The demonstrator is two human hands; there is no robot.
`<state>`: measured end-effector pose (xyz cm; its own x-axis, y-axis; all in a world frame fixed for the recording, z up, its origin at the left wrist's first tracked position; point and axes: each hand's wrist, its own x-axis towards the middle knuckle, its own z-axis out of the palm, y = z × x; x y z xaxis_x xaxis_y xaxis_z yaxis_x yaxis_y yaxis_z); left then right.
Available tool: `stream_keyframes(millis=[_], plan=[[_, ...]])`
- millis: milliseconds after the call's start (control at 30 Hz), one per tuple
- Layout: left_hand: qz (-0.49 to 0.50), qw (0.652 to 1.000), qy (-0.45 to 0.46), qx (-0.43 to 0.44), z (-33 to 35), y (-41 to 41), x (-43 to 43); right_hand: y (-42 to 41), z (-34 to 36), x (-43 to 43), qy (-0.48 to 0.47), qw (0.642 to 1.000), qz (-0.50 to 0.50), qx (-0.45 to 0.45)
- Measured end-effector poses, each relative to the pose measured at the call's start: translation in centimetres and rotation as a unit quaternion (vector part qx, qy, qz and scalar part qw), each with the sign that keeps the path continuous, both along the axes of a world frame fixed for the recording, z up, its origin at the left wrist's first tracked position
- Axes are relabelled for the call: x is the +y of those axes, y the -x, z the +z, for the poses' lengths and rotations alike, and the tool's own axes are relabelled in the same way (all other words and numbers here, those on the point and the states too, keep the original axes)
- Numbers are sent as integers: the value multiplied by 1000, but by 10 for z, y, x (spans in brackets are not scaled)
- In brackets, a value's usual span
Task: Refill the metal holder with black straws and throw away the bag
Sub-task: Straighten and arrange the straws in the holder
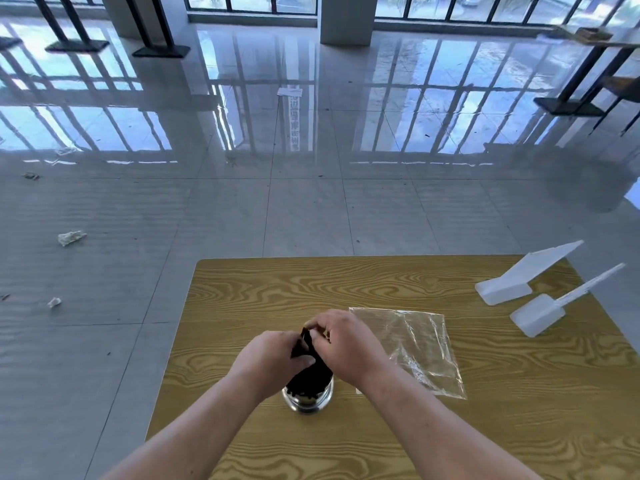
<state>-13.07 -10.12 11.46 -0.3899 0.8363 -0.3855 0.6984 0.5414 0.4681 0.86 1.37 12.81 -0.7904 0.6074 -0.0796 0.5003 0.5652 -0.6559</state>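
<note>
Both hands (273, 355) (346, 344) grip straws (309, 377) in holder (308, 400), mid-table (381, 282).

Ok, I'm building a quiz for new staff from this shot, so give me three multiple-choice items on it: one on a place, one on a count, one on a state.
1. Where is the clear bag?
A) on the floor
B) flat on the table, right of the metal holder
C) in a bin

2. How many white plastic pieces sit near the table's far right corner?
A) one
B) two
C) four

3. What state are the black straws in?
A) lying loose on the table
B) sealed in the bag
C) standing in the holder, gripped by the left hand and the right hand

Answers:
1 B, the bag lies flat beside the holder.
2 B, two pieces lie side by side there.
3 C, both hands close round the bundle above the holder's rim.
</note>
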Motion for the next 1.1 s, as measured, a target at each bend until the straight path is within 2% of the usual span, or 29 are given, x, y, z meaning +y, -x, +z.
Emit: stream_keyframes(millis=[233, 400, 467, 533, 833, 1100], plan=[[78, 992, -89, -52, 2, 0, -7, -9, -5, -1, -8, 1000, -24, 16], [94, 991, -72, -61, -3, 5, -6, -11, -10, -4, 15, 999, 14, -31], [101, 990, -72, -70, -4, 9, -6, -15, -10, -3, 32, 999, -1, -31], [105, 992, -64, -42, -5, 12, -5, -19, -11, 0, 47, 998, -26, -15], [32, 999, -16, 4, -4, 8, 19, -27, -18, -6, 74, 996, -39, -16], [-14, 999, 7, 53, -1, 6, 25, -30, -18, -8, 55, 998, -39, -11]])
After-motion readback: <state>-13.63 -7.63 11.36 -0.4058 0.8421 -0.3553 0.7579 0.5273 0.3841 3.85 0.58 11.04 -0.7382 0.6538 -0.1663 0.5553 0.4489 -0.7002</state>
